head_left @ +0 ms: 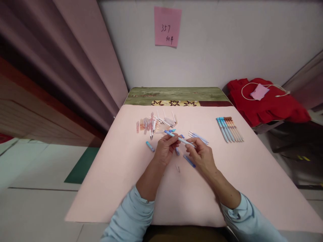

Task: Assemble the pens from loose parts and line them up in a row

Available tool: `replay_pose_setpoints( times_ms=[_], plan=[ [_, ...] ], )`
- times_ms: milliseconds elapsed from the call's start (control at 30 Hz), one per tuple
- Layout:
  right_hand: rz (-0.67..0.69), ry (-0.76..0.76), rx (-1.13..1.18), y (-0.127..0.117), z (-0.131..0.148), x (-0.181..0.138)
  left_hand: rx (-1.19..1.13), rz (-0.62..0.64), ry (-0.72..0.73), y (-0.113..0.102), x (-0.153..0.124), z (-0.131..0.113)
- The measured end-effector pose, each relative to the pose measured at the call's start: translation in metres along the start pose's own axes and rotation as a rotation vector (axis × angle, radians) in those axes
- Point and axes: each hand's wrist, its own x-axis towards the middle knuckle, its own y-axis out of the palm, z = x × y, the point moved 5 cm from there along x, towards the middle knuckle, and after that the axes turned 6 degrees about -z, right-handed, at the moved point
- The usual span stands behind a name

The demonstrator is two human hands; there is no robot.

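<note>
A light-blue pen (183, 140) with a darker blue top end is held slanting between my hands above the table. My left hand (166, 148) pinches it near the blue end, and my right hand (201, 153) has its fingers closed at the lower, tip end. Below my right hand a blue pen part (189, 161) lies on the table. Another blue part (149, 146) lies left of my left hand. Several pale blue pen barrels (199, 137) lie just beyond my right hand. Small blue pieces are partly hidden behind my left hand.
Refills (164, 117) and clear patterned strips (145, 124) lie in a group at the back left. A row of blue and brown-topped pens (229, 129) lies at the right. A red cloth (267, 104) with a white cable is beyond the table's right edge.
</note>
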Motion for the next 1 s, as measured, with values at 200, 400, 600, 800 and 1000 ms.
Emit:
replay_pose_setpoints(
  times_ms=[200,400,600,800,1000],
  plan=[
    [0.029,-0.024,-0.066,0.0,0.0018,-0.0003,0.041,0.044,0.01,0.0021,-0.0006,0.0019],
    [0.079,-0.018,-0.023,0.002,0.0037,-0.0004,0.052,0.06,0.01,0.0023,-0.0003,0.0029],
    [0.044,-0.054,-0.129,0.0032,0.0023,0.0001,0.06,0.029,0.007,0.0008,0.0008,0.0044],
    [0.095,-0.046,-0.09,0.0028,0.0038,-0.0009,0.108,0.068,0.028,0.0024,-0.0002,0.0034],
    [0.155,0.0,-0.024,0.0068,0.0023,-0.0017,0.124,0.09,0.018,0.0029,-0.001,0.0013]
  ],
)
